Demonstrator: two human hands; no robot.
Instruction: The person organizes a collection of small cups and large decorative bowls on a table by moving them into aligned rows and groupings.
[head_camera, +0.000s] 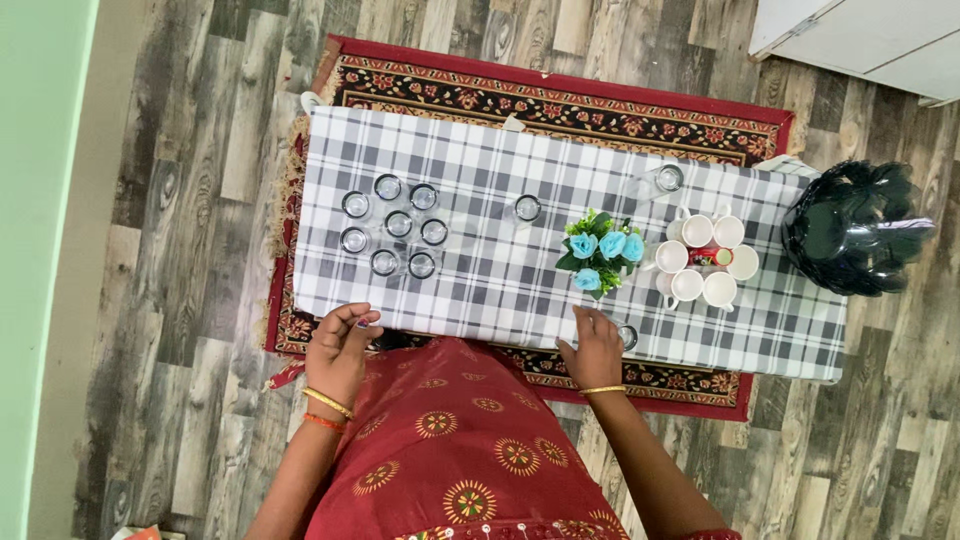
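Nearest is the person's lap in red cloth printed with round orange motifs, gold and orange bangles on both wrists. The left hand (340, 345) hovers at the near edge of the bench (480, 290), fingers curled loosely inward and holding nothing. The right hand (594, 345) lies palm down on the checked cloth, fingers narrow and flat, with a small clear glass (627, 336) just beside it at the near edge; I cannot tell whether the fingers touch it.

The bench is covered by a smooth grey-and-white plaid cloth. Beyond the left hand stands a cluster of glasses (395, 225), eight small round clear ones set close together. A lone glass (527, 208) stands near the middle. Past the right hand sits a little bunch of artificial flowers (600, 255), blue blooms among green leaves. Beside it is a ring of white cups (705, 260), glossy and round, with something red and green in the centre. Another clear glass (668, 178) stands at the far edge.

Under the bench lies a red patterned rug (560, 100) on grey wood-grain planks, and to the right a shiny black stack of scalloped plastic (850, 240)
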